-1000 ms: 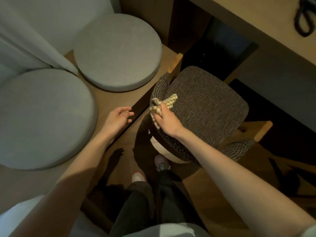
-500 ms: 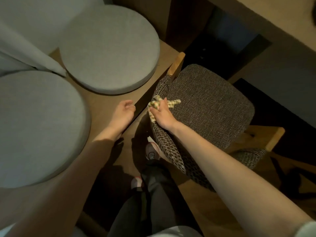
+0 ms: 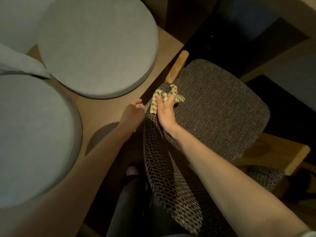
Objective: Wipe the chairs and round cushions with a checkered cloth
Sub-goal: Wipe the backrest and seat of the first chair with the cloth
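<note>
At the backrest rim of the chair (image 3: 213, 106), the right hand (image 3: 165, 112) grips the bunched checkered cloth (image 3: 162, 96); the left hand (image 3: 132, 113) rests loosely curled, holding nothing, on the worktop (image 3: 106, 110) beside two round cushions (image 3: 97, 47).

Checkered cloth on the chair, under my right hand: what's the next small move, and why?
Probably sweep the checkered cloth forward along the rim toward the wooden armrest. Your right hand holds it bunched at the corner where the chair's backrest meets the seat. The armrest lies just ahead, so that is likely the nearest stretch left to wipe.
</note>
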Demonstrator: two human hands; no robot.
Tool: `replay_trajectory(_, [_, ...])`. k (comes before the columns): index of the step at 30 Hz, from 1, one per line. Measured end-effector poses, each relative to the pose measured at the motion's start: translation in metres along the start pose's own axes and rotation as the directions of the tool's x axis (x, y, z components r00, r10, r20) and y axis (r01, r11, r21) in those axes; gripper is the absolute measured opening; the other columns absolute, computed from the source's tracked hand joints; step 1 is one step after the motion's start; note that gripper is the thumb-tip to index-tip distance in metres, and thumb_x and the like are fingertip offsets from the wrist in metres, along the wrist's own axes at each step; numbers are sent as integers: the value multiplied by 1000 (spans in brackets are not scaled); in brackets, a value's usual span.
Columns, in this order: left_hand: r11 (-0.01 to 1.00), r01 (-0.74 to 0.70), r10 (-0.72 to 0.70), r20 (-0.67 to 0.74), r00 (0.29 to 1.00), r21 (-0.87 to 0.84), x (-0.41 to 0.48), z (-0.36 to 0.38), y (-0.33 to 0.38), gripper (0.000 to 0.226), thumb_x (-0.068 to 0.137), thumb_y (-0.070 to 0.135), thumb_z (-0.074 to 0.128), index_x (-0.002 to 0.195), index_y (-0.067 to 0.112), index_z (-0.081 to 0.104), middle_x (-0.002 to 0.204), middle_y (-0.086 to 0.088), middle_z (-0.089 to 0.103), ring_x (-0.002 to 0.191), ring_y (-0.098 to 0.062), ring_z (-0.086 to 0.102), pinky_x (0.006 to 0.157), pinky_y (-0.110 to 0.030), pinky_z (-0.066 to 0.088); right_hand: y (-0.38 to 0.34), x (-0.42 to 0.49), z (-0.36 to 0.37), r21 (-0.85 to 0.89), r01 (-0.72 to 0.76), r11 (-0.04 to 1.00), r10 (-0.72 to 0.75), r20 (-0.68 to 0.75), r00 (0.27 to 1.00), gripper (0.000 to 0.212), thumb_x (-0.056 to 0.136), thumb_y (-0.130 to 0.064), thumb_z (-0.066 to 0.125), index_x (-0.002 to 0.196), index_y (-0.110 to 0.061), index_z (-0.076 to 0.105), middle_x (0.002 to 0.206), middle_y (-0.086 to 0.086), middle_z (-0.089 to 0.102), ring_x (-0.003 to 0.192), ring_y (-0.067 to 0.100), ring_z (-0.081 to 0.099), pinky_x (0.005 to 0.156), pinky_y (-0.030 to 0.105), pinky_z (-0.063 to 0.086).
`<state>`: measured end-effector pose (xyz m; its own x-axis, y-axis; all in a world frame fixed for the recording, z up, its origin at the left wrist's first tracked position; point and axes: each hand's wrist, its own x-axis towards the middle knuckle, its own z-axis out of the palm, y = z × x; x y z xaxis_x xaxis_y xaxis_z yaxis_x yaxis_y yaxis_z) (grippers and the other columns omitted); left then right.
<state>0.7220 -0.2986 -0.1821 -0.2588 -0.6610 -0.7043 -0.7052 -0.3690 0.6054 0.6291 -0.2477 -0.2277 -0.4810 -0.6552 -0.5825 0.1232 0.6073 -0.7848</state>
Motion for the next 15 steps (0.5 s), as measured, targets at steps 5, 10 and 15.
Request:
replay_trajectory(5, [998,-38,29,163,986,54,-5,13,11,33,99,16,37,130,25,45,111,11,56,104,-11,51,77,-8,35,19,-38,-35,-116,-208,971,234,311,921,48,103,-38,17,146,-15,18,136,4,42,130,18,38,107,26,26])
replay_trajectory(10, [985,-137,113,205,972,106,-6,15,7,56,99,20,42,150,24,18,127,5,50,102,-5,46,74,-7,34,8,-42,-31,-45,-203,978,207,271,940,49,104,-36,22,147,-13,20,144,9,41,128,19,41,106,22,27])
replay_trajectory(15, [989,-138,120,241,963,58,1,8,-5,51,98,18,42,147,22,28,130,-1,54,105,-12,53,91,-28,45,4,-7,-19,272,-259,927,240,101,966,52,102,-34,33,146,-11,17,140,8,46,120,17,47,104,33,31])
